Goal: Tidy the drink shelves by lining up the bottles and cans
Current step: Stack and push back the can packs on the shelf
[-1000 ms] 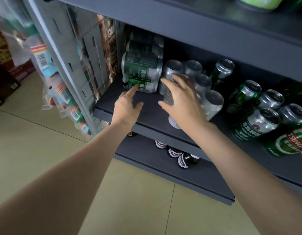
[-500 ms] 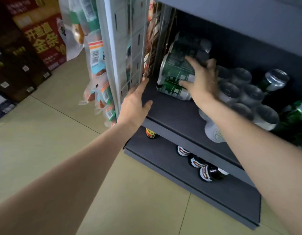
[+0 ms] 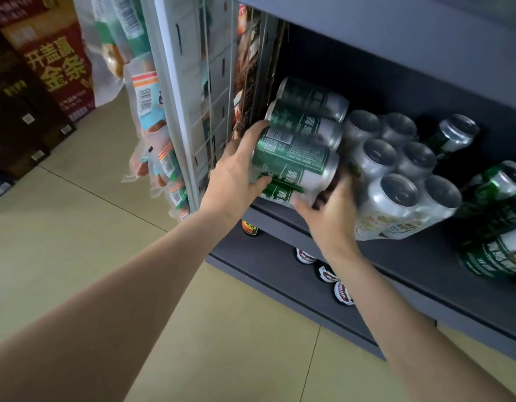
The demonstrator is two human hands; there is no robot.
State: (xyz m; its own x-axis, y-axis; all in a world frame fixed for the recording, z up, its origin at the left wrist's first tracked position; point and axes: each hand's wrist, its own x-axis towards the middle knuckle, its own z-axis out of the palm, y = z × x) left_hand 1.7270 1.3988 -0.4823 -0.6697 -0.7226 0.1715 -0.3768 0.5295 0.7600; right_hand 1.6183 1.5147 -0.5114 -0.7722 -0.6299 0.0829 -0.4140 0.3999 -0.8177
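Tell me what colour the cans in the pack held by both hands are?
Green with silver ends, the pack of cans lying on its side; the head view shows it.

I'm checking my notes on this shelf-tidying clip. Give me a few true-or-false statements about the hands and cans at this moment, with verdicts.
1. Both hands hold the green can pack. True.
2. That pack's cans stand upright. False: they lie on their sides.
3. The silver can pack sits right of the green one. True.
4. The left hand rests on the floor. False: it grips the pack's left end.
5. The right hand holds a bottle. False: it holds the pack's near right end.
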